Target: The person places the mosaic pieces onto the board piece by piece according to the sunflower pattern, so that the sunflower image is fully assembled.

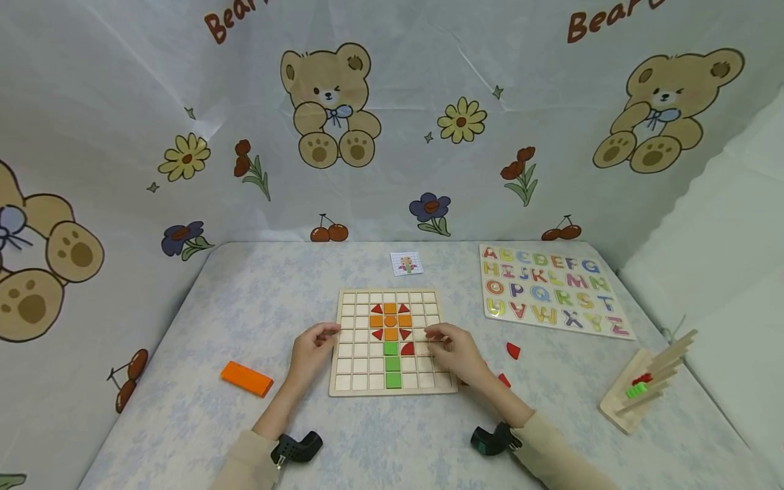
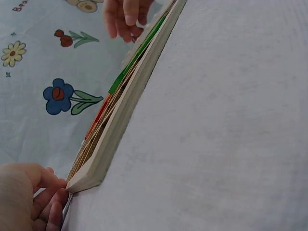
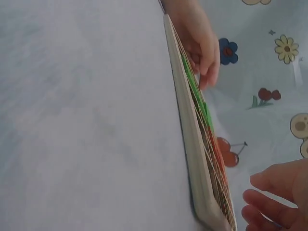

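A wooden grid board (image 1: pixel 361 388) lies on the table between the hands. A column of green squares (image 1: pixel 392 364) stands below a cross of orange squares (image 1: pixel 390 308) with an orange circle at its centre and red triangles (image 1: pixel 376 334) at its corners. One red quarter-circle piece (image 1: pixel 407 349) sits right of the top green square. My left hand (image 1: pixel 314 350) pinches the board's left edge between thumb and fingertips. Over the board's right columns hovers my right hand (image 1: pixel 456 350), its fingers loosely bent; the right wrist view shows nothing between them.
Loose red pieces (image 1: pixel 513 350) lie right of the board, some partly hidden by the right forearm. An orange block (image 1: pixel 246 379) rests at left. Behind the board is a small pattern card (image 1: pixel 407 264). An alphabet board (image 1: pixel 554 289) and a wooden peg stand (image 1: pixel 631 401) occupy the right side.
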`<state>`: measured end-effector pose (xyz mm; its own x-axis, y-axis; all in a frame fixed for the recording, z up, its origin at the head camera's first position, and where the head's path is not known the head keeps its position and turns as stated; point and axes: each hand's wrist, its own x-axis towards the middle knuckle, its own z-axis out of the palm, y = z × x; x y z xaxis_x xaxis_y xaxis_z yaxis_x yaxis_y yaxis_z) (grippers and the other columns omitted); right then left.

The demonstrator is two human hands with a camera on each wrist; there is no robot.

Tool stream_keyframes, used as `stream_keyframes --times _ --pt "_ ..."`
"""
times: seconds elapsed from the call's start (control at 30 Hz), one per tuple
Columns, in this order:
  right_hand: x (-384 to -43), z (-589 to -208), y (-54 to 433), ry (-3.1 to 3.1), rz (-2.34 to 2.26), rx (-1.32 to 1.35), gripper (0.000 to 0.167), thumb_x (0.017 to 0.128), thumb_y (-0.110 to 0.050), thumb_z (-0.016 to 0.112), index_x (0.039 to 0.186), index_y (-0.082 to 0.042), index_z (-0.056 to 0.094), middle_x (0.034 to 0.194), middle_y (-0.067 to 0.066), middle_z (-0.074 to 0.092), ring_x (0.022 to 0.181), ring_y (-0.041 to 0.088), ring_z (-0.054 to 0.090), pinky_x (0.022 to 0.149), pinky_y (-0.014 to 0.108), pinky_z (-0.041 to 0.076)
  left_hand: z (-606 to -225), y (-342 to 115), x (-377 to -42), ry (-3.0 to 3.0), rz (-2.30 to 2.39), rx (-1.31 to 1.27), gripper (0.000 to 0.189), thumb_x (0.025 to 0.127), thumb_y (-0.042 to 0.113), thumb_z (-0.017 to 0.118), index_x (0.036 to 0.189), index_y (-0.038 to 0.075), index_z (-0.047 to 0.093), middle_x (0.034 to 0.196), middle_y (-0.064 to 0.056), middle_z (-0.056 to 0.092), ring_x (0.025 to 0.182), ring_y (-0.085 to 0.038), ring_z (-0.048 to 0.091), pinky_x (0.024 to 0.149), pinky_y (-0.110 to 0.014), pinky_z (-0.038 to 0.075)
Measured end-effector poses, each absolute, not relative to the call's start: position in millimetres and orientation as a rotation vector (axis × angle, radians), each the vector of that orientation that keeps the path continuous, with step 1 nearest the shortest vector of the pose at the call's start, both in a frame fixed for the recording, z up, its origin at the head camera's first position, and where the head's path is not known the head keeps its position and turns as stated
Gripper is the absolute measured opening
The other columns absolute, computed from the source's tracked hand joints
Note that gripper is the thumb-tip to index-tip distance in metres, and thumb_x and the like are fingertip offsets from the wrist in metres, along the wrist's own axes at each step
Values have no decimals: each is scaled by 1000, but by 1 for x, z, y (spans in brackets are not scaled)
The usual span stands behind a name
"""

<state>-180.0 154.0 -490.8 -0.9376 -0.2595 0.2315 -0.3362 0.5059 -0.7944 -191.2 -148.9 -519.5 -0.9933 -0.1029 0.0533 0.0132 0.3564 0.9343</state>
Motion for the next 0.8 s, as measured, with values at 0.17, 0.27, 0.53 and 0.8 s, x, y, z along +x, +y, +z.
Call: stream_keyframes --times 0.17,0.27,0.53,0.8 --pt "-176 -492 198 -2677 1262 347 30 84 4 72 114 3 68 103 14 72 94 27 63 82 34 52 -521 -148 -192 -2506 -1703 85 21 93 8 65 111 7 74 107 -11 73 85 -11 57 74 -20 47" --pt "-172 -494 225 -2698 1178 212 32 84 6 69 116 4 68 104 15 72 95 28 62 82 35 51 -522 -149 -192 -2512 -1692 81 20 93 9 65 111 8 74 106 -10 73 84 -11 58 74 -21 47" --pt "-157 -494 250 -2798 1200 123 37 85 2 69 121 1 66 109 13 72 99 27 62 84 28 53 -523 -153 -193 -2518 -1719 78 21 94 12 65 112 9 74 109 -9 72 87 -13 58 75 -21 47" --pt "-153 -502 237 -2777 1179 388 42 79 0 79 119 -1 68 106 7 73 96 26 65 81 30 53 -524 -152 -192 -2524 -1732 70 22 94 10 63 113 9 74 110 -9 72 88 -14 58 77 -22 47"
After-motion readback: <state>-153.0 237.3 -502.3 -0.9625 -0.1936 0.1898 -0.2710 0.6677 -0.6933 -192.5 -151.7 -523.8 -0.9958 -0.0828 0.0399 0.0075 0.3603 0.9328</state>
